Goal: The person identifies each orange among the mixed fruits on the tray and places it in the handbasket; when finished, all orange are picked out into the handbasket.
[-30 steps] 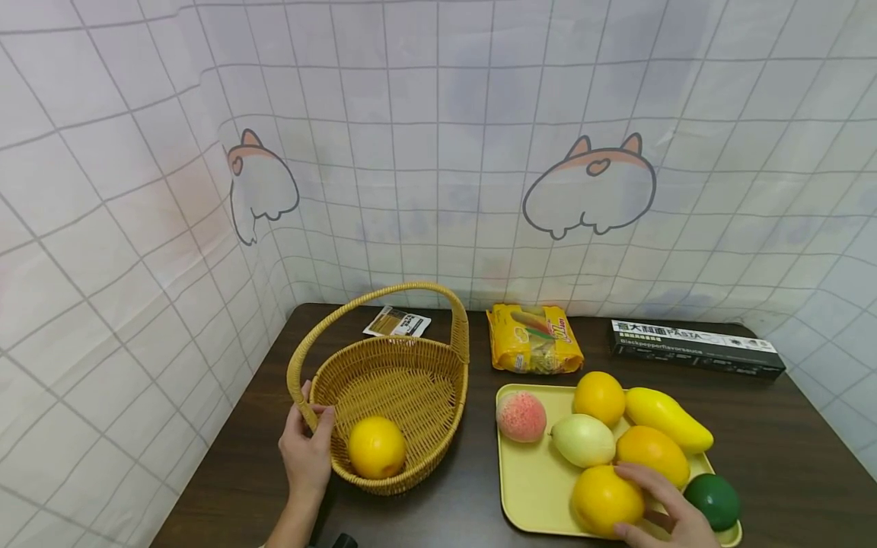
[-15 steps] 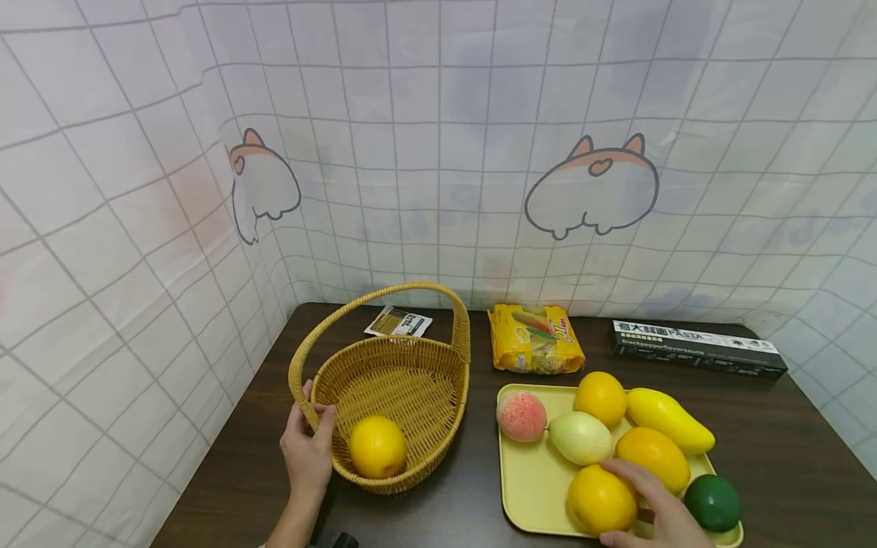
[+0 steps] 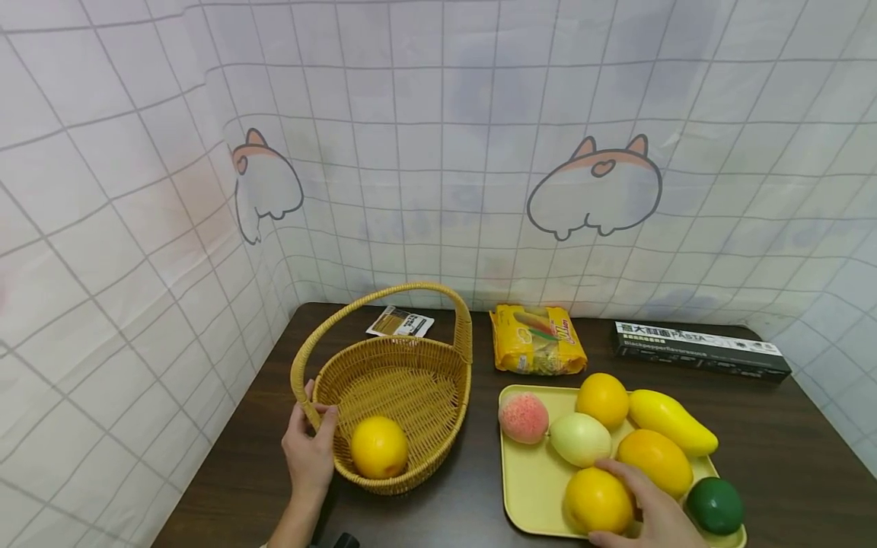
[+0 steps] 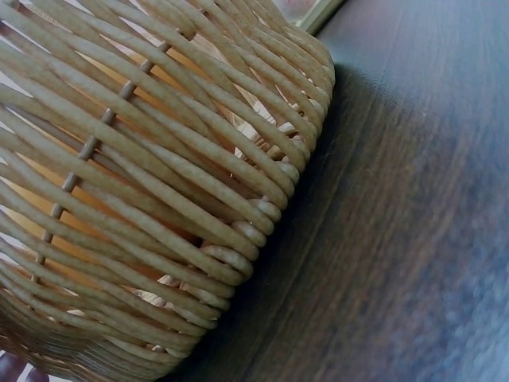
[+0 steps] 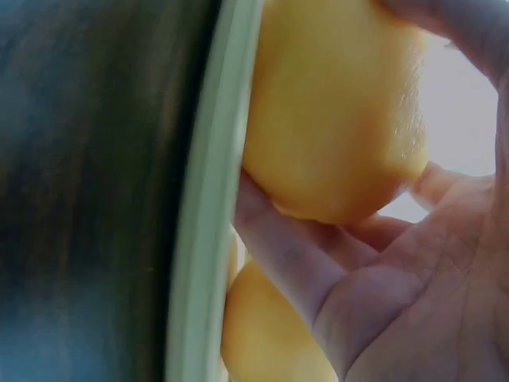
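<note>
In the head view, my left hand grips the rim of a wicker basket at the foot of its arched handle. An orange lies inside, near the basket's front. Over the front of a pale yellow tray, my right hand holds a second orange, fingers and thumb around it. The right wrist view shows this orange close to the tray's edge; whether it touches the tray I cannot tell. Woven basket wall fills much of the left wrist view.
Also on the tray are a peach, a pale green fruit, another orange, a mango, an orange-yellow oval fruit and a dark green fruit. Behind stand a yellow packet, pasta box and small sachet.
My right hand and its orange have shifted slightly left across the tray. The pale green fruit has moved a little left, closer to the peach. My left hand stays on the basket.
</note>
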`<state>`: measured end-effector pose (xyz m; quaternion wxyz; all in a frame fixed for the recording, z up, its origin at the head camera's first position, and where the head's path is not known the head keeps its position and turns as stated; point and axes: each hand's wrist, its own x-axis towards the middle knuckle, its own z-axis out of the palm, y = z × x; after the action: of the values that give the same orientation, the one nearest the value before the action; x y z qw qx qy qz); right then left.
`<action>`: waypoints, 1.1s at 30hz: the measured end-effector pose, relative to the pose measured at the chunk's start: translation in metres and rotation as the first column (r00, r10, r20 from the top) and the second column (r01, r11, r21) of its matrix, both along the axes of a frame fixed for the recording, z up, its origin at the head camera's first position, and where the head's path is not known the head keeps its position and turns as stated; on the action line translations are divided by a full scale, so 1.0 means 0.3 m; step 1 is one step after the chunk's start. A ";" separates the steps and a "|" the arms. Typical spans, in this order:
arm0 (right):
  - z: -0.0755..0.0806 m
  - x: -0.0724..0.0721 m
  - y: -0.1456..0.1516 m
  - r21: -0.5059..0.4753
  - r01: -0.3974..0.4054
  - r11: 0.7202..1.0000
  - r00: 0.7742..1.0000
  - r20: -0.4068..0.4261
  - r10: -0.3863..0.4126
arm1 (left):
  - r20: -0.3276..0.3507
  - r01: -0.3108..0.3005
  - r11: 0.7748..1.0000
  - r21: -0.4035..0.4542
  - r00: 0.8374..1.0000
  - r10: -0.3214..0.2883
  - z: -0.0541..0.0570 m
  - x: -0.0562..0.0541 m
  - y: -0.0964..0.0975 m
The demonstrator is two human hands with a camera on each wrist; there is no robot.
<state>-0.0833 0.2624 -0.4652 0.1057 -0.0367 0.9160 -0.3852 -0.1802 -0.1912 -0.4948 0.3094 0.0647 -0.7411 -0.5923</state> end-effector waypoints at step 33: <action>0.108 -0.124 -0.276 -0.495 -0.240 0.835 0.939 -0.335 0.072 | -0.053 0.016 1.000 0.013 0.998 -0.015 -0.020 -0.006 -0.005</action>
<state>-0.1205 0.1797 -0.4329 -0.0189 -0.1985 0.7732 -0.6020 -0.1820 -0.1927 -0.5008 0.3240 0.0451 -0.7291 -0.6012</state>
